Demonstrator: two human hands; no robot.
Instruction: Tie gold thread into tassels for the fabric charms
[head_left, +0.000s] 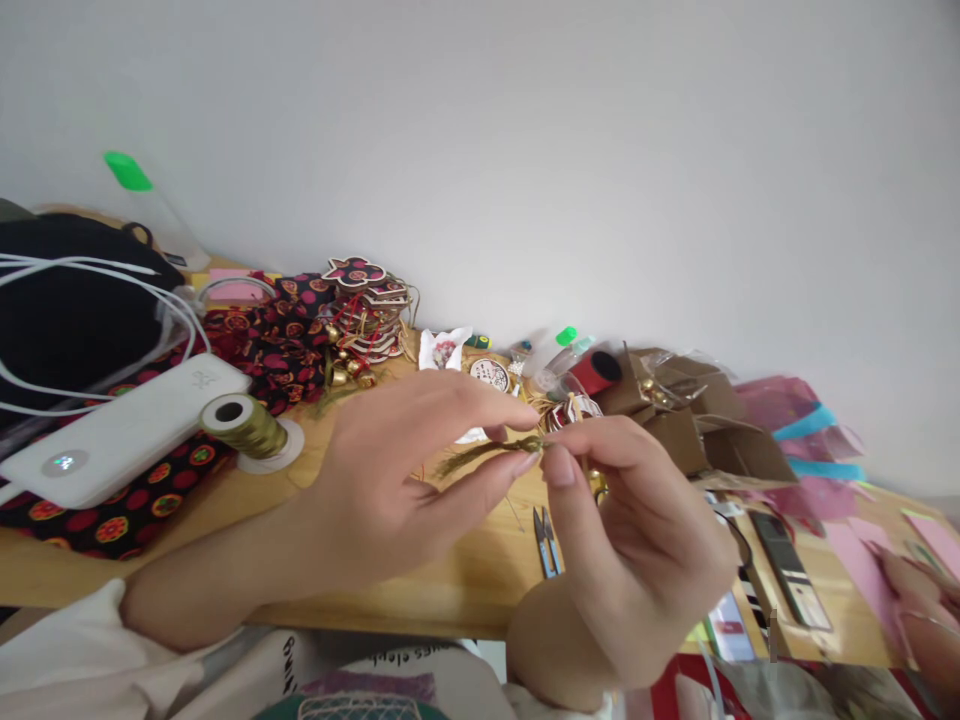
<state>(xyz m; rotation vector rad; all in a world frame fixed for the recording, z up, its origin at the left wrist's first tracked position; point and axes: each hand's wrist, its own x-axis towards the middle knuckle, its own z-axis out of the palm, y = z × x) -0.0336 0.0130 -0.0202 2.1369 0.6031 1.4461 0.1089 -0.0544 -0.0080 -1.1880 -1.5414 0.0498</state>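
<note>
In front of my chest I hold a small tassel of olive-green thread [480,455] in the air above the table. My left hand [405,470] has thumb and index finger closed around its knotted part, the loose strands trailing left under my palm. The tip of my right thumb and index finger pinches the other end, and the rest of my right hand [637,560] is curled. Below the tassel, small thread snips [547,545] with blue handles lie on the wooden table [457,590]. A spool of olive thread [251,430] stands left of my left hand.
A white power bank [127,430] with cables lies on patterned dark fabric [142,510]. Stacked ornaments [367,310] with gold bells stand near the wall. Right are an open cardboard box [697,430], a phone [787,570] and another person's hand [911,590] at pink paper.
</note>
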